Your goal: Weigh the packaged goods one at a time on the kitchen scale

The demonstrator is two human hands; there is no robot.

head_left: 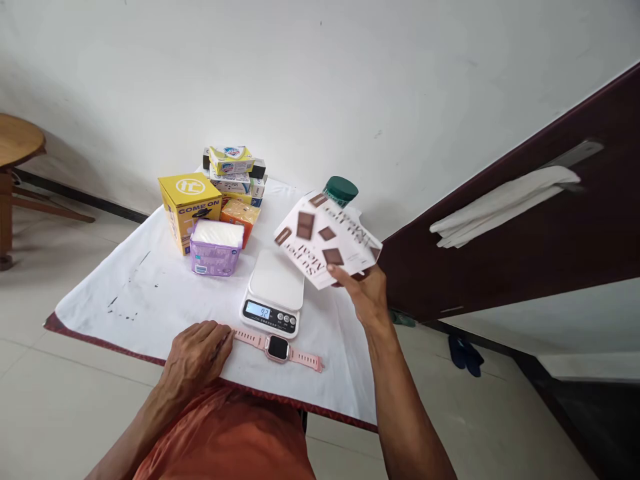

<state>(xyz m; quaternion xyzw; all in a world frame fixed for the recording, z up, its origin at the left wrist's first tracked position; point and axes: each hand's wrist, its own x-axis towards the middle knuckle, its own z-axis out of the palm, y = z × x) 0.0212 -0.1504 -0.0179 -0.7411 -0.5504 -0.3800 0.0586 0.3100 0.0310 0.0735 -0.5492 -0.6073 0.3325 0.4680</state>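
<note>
My right hand [364,293] grips a white box printed with brown chocolate squares and "Super Meal" [313,243], tilted in the air above and right of the kitchen scale [275,287]. The scale's platform is bare and its lit display appears to read 92. Its fingers curled, my left hand [200,353] rests at the table's front edge, and nothing shows in it. The strap end of a pink smartwatch [277,347] lies against or very near those fingers. The watch is stretched out flat before the scale.
Left of the scale stand a yellow box [193,207], a purple tissue pack [216,248], an orange pack [241,215] and stacked small boxes [231,160]. A green-lidded container [341,190] is partly hidden behind the chocolate-print box. A white cloth [150,280] covers the table against the wall.
</note>
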